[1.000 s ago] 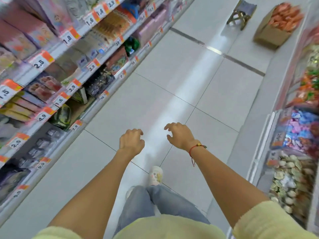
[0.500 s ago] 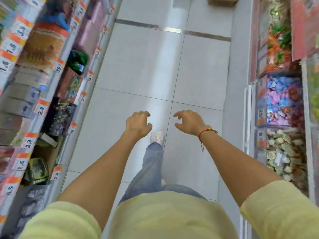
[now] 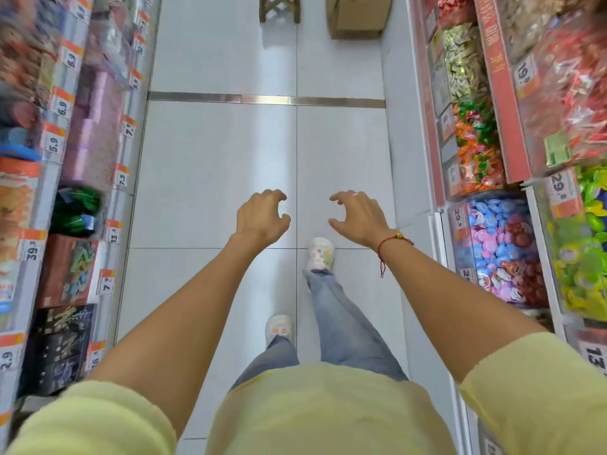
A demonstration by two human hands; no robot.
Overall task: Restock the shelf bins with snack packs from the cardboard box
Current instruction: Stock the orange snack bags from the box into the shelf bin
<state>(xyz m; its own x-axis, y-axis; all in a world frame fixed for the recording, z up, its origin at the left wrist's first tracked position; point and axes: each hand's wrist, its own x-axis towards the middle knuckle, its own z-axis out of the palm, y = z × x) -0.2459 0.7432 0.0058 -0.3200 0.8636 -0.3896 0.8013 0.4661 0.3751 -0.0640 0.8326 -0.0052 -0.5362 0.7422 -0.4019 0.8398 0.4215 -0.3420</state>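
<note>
A brown cardboard box (image 3: 358, 19) stands on the floor at the far end of the aisle, against the right shelving; orange packs show at its top edge. My left hand (image 3: 261, 216) and my right hand (image 3: 359, 215) are stretched out in front of me above the tiled floor. Both hold nothing, with fingers loosely curled and spread. A red string bracelet circles my right wrist. Bins of loose sweets (image 3: 502, 244) line the right shelf, with orange and green ones (image 3: 476, 149) further along.
Shelves with boxed goods and price tags (image 3: 108, 280) run along the left side. A small wooden stool (image 3: 279, 8) stands on the floor left of the box. A metal strip (image 3: 266, 99) crosses the tiles. My feet are mid-stride on the aisle floor.
I have walked and turned down the aisle, so the box and stool now lie straight ahead and closer. Both hands stay raised, holding nothing, fingers a little more spread.
</note>
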